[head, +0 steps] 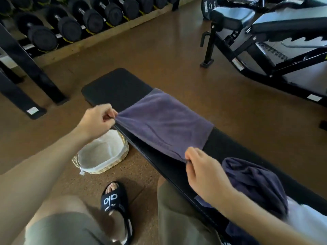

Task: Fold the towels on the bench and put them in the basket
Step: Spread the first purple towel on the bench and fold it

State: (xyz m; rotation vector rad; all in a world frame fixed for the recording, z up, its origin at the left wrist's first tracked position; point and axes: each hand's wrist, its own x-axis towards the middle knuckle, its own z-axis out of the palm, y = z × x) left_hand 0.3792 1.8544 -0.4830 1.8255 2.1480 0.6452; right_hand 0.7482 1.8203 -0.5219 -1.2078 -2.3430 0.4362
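A purple towel [164, 121] lies spread flat across the black bench [116, 85]. My left hand [98, 121] pinches its near left corner at the bench's edge. My right hand [203, 172] pinches its near right corner. A second, darker purple towel [254, 183] lies crumpled on the bench to the right, with a white cloth [307, 220] beside it. The wicker basket [122, 152] with a white liner stands on the floor under my left forearm; nothing shows inside it.
My foot in a black slide sandal [115, 204] rests on the brown floor near the basket. A dumbbell rack [70, 25] runs along the back left. An adjustable bench frame [265, 55] stands at the back right.
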